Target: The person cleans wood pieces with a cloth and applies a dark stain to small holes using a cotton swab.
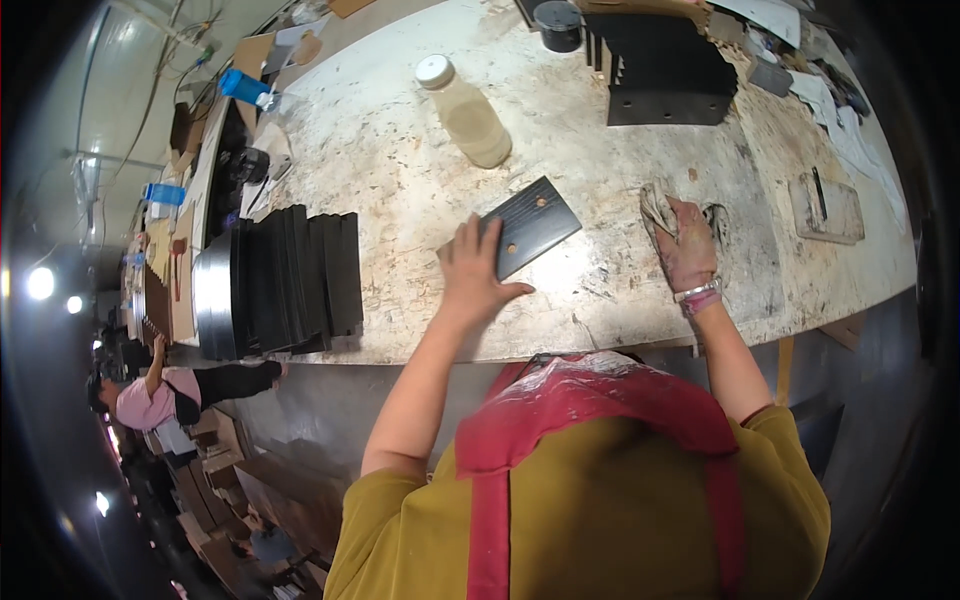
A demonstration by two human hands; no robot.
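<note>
On the worn white worktable lies a black rectangular panel (535, 222) with two small holes. My left hand (472, 270) rests on the panel's left end, fingers spread and thumb stretched out to the side. Off to the right, my right hand (688, 248) is closed around a stained rag (657, 210) on the tabletop. Behind the panel stands a clear bottle (470, 120) of yellowish liquid with a white cap. A row of black panels (290, 280) is stacked to the left of my left hand.
Another stack of black panels (670, 75) sits at the back right, beside a dark round tub (558, 25). A stained block (828, 208) with a dark stick on it lies at far right. Beyond the table's left end, a person in pink (155, 398) stands at another bench.
</note>
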